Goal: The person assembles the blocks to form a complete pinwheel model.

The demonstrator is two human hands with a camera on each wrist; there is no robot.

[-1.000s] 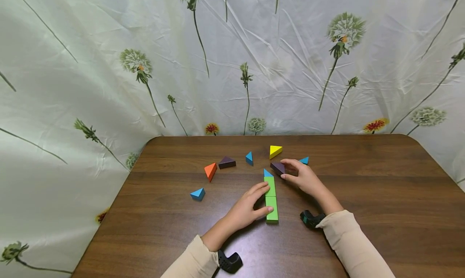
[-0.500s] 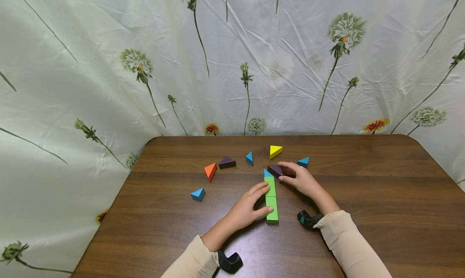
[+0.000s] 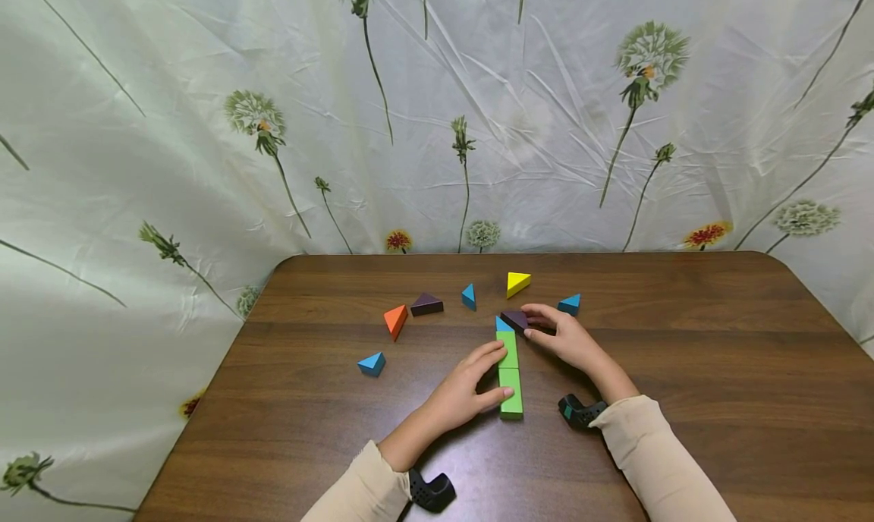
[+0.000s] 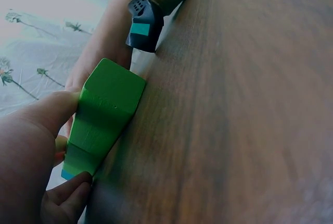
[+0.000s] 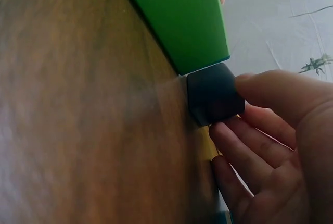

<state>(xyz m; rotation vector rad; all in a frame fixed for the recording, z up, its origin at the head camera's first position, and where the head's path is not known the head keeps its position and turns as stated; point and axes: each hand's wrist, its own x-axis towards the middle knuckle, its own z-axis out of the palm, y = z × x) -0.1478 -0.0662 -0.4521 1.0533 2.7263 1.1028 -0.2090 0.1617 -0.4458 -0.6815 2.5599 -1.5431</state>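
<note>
Two green rectangular blocks lie end to end, the far block [image 3: 508, 355] and the near block [image 3: 510, 407]. At their far end sits a blue triangular block [image 3: 502, 325]. My left hand [image 3: 463, 391] rests against the green blocks from the left, its fingers at the far one and its thumb at the near one. My right hand [image 3: 570, 338] pinches a dark purple triangular block [image 3: 514, 321] just right of the blue one. In the right wrist view the thumb and fingers meet the purple block [image 5: 214, 95] beside the green block [image 5: 184, 23].
Around the wooden table [image 3: 717, 378] lie an orange triangle [image 3: 395, 322], another purple triangle [image 3: 426, 306], a yellow triangle [image 3: 517, 284] and several blue triangles, one at the right [image 3: 570, 304] and one at the left [image 3: 372, 364]. A flowered curtain [image 3: 546, 127] hangs behind.
My right hand has shifted slightly left with the purple triangular block, bringing it closer to the blue triangle. The left hand and green blocks have stayed put.
</note>
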